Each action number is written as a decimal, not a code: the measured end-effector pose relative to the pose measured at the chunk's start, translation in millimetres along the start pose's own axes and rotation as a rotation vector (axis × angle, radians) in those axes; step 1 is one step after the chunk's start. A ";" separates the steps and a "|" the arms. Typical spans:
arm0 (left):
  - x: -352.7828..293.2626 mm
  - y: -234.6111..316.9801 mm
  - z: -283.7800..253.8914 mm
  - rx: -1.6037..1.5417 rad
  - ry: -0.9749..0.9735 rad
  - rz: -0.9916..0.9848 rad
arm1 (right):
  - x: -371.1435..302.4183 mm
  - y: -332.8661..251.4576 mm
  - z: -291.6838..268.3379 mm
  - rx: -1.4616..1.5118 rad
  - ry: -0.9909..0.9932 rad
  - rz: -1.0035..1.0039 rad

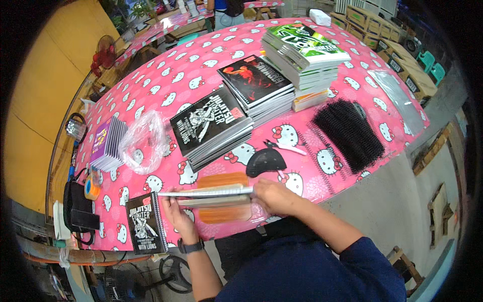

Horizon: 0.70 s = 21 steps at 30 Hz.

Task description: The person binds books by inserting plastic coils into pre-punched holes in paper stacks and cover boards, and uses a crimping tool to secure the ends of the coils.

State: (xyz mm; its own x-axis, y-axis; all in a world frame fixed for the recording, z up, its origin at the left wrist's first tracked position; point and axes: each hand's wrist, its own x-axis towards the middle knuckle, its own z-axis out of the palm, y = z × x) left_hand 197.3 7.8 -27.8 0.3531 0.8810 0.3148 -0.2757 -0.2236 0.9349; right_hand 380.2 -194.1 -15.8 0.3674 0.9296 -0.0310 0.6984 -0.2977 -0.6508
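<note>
Both of my hands hold a notebook (211, 192) edge-on above the near side of the table, its thin white page edges facing up. My left hand (178, 221) grips its left end, thumb and fingers closed. My right hand (274, 197) is closed round the right end. Beneath it lies a flat orange-brown piece (224, 214), partly hidden and blurred. Left of my left hand lies a black spiral-bound notebook (145, 224) with a white figure on its cover. Beyond my right hand are a black half-round tool (265, 162) and pliers with pink handles (286, 147).
Stacks of black notebooks (209, 120), red-printed notebooks (255, 78) and green notebooks (304, 45) stand farther back. Black binding coils (349, 133) lie right. A clear plastic bag (143, 143), purple notebooks (107, 143) and orange tape (92, 187) sit left on the pink tablecloth (166, 80).
</note>
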 end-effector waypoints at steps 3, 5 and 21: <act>18.3 -7.1 -7.6 0.016 -0.005 0.063 | -2.6 6.7 -13.8 0.100 0.132 -0.310; 22.1 10.2 -3.3 -0.097 0.036 0.053 | 7.1 33.9 -43.4 0.096 0.429 -0.056; -39.9 95.8 84.7 0.815 -0.577 0.536 | -46.4 -56.0 -85.6 0.432 0.212 -0.065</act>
State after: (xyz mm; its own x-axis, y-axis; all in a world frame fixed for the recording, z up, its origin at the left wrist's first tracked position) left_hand 232.5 -84.1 63.0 0.7826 0.3132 0.5380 0.0748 -0.9053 0.4182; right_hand 376.6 -239.2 87.0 0.4797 0.8651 0.1466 0.4221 -0.0810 -0.9029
